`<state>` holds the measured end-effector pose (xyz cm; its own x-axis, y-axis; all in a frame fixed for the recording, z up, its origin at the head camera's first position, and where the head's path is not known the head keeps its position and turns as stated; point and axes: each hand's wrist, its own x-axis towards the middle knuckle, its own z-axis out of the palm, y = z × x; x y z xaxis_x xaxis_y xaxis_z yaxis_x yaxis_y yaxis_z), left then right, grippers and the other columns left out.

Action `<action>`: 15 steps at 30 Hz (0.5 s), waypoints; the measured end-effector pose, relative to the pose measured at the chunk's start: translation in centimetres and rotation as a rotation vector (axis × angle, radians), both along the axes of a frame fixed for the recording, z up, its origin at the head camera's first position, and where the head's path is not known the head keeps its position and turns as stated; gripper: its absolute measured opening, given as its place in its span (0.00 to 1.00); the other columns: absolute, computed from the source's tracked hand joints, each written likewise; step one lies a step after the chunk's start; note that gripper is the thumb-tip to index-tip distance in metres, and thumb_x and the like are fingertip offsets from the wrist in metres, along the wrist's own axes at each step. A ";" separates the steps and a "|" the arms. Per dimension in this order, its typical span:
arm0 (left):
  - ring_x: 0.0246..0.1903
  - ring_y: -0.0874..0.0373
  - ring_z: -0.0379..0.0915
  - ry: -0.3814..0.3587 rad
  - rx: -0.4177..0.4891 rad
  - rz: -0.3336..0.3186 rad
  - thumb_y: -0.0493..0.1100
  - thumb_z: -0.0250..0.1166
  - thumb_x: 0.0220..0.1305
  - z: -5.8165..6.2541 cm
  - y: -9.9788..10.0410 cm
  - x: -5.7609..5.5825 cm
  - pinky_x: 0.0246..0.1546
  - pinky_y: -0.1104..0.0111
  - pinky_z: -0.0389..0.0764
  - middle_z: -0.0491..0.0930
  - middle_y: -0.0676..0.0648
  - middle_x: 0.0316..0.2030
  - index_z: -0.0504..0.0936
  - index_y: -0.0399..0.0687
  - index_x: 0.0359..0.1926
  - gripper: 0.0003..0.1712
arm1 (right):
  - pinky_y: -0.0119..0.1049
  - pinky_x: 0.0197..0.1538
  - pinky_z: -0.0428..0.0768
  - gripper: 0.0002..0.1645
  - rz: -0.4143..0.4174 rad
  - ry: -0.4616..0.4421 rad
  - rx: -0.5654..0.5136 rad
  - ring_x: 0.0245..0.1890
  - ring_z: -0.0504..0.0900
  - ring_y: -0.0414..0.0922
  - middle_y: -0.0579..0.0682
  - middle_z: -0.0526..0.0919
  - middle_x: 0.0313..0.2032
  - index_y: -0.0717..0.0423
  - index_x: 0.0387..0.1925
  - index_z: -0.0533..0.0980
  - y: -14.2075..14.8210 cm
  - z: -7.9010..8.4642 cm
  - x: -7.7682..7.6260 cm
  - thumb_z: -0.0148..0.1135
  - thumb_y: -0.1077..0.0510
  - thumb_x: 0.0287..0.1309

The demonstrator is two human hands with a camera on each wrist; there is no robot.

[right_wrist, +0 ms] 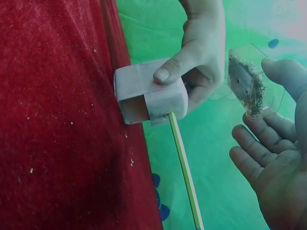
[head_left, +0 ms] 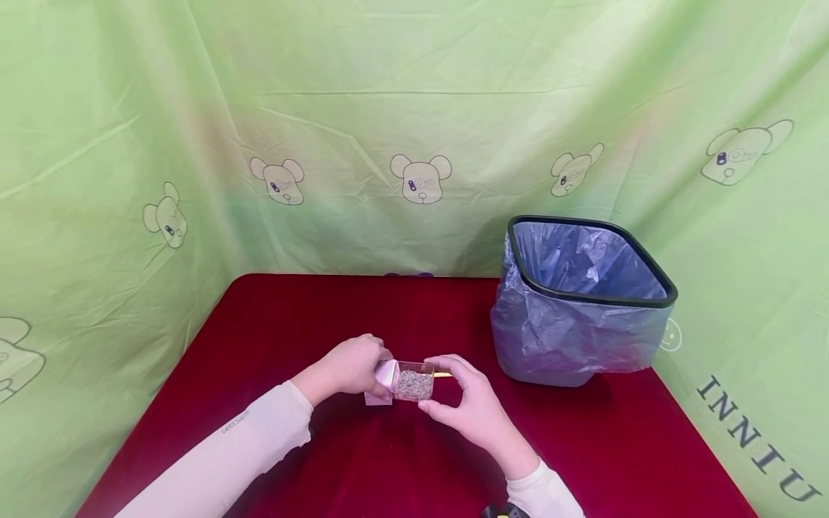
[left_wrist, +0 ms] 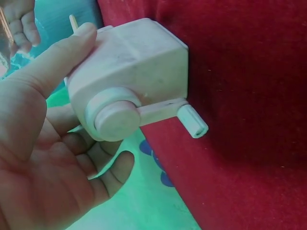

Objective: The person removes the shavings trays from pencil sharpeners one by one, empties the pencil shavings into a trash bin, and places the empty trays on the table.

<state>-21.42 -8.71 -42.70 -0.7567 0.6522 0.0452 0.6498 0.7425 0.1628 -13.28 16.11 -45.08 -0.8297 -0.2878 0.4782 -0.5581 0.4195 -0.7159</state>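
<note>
A pale pink crank pencil sharpener (head_left: 386,374) is in my left hand (head_left: 355,365), the thumb on one side and fingers on the other. Its crank handle (left_wrist: 193,120) shows in the left wrist view. From the hole in its front sticks a yellow-green pencil (right_wrist: 184,167). My right hand (head_left: 471,403) pinches a clear shavings drawer (right_wrist: 256,81) between thumb and fingers. Greyish shavings fill part of that drawer, which is out of the sharpener; the drawer opening (right_wrist: 135,109) shows in the right wrist view.
A bin (head_left: 557,338) with a purple bag and black rim stands at the right on the red cloth-covered table (head_left: 311,309). Small crumbs (right_wrist: 31,170) dot the cloth. Green curtains (head_left: 350,122) with mouse drawings surround the table's back and sides.
</note>
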 end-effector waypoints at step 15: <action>0.28 0.63 0.69 -0.018 0.015 0.072 0.61 0.85 0.35 0.0 0.5 0.4 0.31 0.66 0.74 0.77 0.61 0.24 0.87 0.58 0.34 0.25 | 0.42 0.60 0.78 0.38 -0.011 0.006 -0.013 0.55 0.82 0.44 0.41 0.83 0.53 0.49 0.60 0.78 0.4 0.6 0.2 0.83 0.58 0.45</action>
